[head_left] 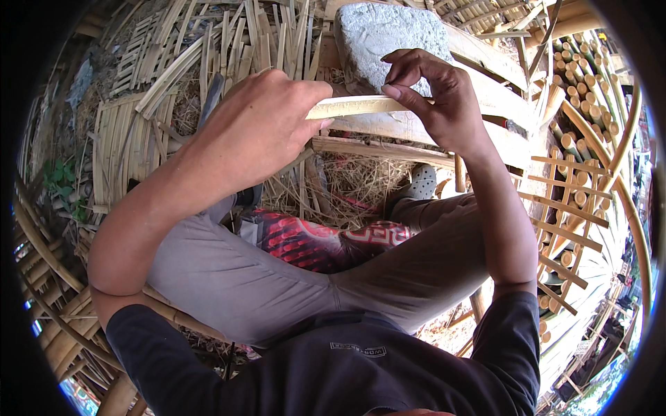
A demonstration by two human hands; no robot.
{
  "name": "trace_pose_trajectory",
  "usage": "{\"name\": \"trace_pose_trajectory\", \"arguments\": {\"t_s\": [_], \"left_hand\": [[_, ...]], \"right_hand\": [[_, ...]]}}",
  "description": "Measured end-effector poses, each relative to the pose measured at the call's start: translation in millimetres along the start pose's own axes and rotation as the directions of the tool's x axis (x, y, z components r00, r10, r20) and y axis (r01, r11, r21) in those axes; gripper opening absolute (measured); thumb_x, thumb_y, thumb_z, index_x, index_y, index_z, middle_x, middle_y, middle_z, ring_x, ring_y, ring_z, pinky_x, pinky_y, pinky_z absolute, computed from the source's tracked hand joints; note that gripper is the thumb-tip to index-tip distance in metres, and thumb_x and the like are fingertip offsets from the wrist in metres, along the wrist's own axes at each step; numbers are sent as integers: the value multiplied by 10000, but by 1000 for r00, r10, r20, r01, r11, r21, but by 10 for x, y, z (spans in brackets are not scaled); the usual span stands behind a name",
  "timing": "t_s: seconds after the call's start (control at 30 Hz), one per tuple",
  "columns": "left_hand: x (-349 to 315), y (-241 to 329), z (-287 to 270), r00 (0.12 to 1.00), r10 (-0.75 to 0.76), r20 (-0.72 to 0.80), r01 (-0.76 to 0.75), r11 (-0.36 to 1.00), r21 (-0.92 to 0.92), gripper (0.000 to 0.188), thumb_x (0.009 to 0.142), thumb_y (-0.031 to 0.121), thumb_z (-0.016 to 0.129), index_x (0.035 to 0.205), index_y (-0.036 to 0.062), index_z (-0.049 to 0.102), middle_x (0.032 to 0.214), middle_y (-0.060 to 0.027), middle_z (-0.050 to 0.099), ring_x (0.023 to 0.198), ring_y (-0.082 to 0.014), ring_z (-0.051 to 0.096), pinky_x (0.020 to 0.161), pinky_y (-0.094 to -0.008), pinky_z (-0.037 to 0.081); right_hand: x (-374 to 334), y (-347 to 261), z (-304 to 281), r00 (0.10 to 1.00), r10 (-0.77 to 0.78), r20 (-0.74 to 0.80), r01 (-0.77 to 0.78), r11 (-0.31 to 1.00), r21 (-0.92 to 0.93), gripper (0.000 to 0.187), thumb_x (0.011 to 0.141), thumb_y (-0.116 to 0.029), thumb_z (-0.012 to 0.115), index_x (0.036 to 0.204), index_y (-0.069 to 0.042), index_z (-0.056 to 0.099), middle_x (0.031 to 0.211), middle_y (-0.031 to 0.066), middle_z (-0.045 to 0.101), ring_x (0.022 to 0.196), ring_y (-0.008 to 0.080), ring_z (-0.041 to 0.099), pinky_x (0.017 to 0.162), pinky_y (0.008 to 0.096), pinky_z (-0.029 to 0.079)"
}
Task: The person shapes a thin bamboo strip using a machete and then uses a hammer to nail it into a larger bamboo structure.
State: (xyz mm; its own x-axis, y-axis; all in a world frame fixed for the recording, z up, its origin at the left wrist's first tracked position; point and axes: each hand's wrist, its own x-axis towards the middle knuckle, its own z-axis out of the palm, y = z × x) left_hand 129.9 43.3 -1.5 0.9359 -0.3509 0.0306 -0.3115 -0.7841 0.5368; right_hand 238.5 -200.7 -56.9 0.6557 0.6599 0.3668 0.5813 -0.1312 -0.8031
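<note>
A pale split bamboo strip (357, 107) runs level between my two hands, above the work spot. My left hand (270, 114) is closed around its left end, thumb below and knuckles on top. At the other end, my right hand (440, 97) has its thumb laid over the strip, with the index finger curled above and apart from the thumb tip. The right hand's other fingers are partly hidden. Just beyond the strip sits a rough grey stone block (392, 41), on pale wooden planks (485, 90).
Loose bamboo slats (243, 35) and a slatted panel (128, 149) lie at the left. Stacked cut bamboo poles (586, 90) and a bamboo lattice (569, 208) stand at the right. Shavings (361, 170) and a red-black printed sack (305, 243) lie between my legs.
</note>
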Motion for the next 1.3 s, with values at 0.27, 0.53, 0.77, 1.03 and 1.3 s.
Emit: {"name": "trace_pose_trajectory", "arguments": {"t_s": [0.27, 0.53, 0.77, 1.03, 1.3], "left_hand": [[2, 13, -28, 1000, -17, 18, 17, 1000, -17, 169, 902, 135, 695, 972, -16, 669, 720, -227, 602, 643, -412, 590, 633, -470, 461], [27, -150, -60, 999, 11, -49, -12, 1000, -21, 137, 921, 106, 672, 956, -27, 664, 712, -166, 642, 575, -306, 618, 567, -387, 479], [34, -326, -299, 959, -263, 103, 282, 872, -401, 168, 988, 140, 634, 1040, -19, 651, 710, -58, 668, 556, -84, 615, 498, -233, 468], [247, -759, -155, 914, -257, 315, 400, 707, -583, 248, 1000, 236, 647, 1069, -1, 626, 591, 11, 575, 653, -118, 676, 740, -288, 519], [197, -1432, -323, 843, -276, 461, 509, 685, -521, 236, 986, 242, 669, 1065, 28, 612, 659, -8, 607, 662, -106, 685, 689, -253, 521]], "right_hand": [[11, -17, 9, 995, -22, -97, 15, 997, -75, 165, 868, -58, 770, 828, 10, 625, 941, 127, 708, 957, 249, 680, 948, 374, 491], [-25, -39, -330, 917, -70, -393, -26, 972, -234, 149, 908, -112, 752, 838, 0, 682, 949, 91, 728, 891, 170, 699, 856, 325, 528], [-192, -345, -433, 926, 127, 356, -114, 992, -58, 88, 860, -27, 755, 824, 18, 689, 898, 122, 725, 850, 208, 688, 807, 332, 535], [-390, -169, 54, 373, 607, 702, -98, 778, -621, 645, 877, -337, 747, 1384, -3, 528, 1275, 241, 633, 1197, 388, 599, 1069, 444, 456], [-399, -160, -98, 514, 550, 658, -141, 812, -567, 637, 894, -363, 725, 1407, -42, 528, 1325, 209, 618, 1246, 363, 576, 1078, 443, 447]]}}
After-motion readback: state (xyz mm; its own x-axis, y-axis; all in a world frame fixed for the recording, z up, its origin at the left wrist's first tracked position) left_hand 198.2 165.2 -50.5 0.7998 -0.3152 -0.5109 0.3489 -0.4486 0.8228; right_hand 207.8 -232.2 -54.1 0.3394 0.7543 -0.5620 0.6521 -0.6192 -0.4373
